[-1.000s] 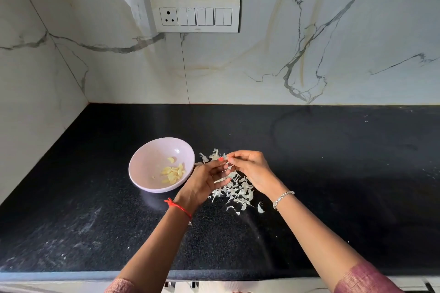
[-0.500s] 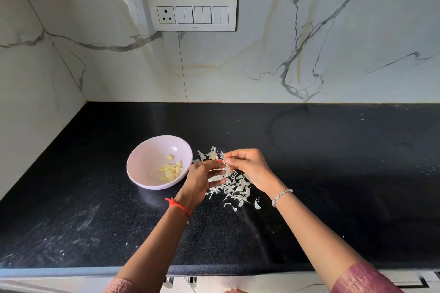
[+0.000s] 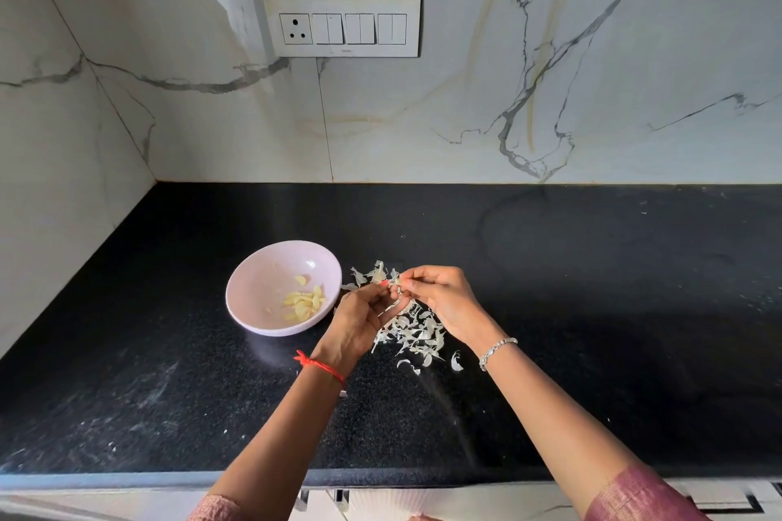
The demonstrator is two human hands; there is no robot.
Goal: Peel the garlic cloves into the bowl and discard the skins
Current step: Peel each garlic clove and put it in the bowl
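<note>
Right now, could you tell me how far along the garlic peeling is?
Done: several peeled cloves lie in the bowl. In hand: the left hand and right hand pinch a clove between them. Left: the skins heaped on the counter are not yet discarded.

We locate the bowl (image 3: 254,292) on the bench (image 3: 592,309), left of centre, with the peeled cloves (image 3: 304,302) in it. The skins (image 3: 417,334) lie just right of the bowl. The left hand (image 3: 359,319) and right hand (image 3: 444,300) meet above the skins, pinching a garlic piece (image 3: 394,281) between them.

Peeled cloves (image 3: 305,302) in bowl (image 3: 254,279), skins (image 3: 417,334) beside
</note>
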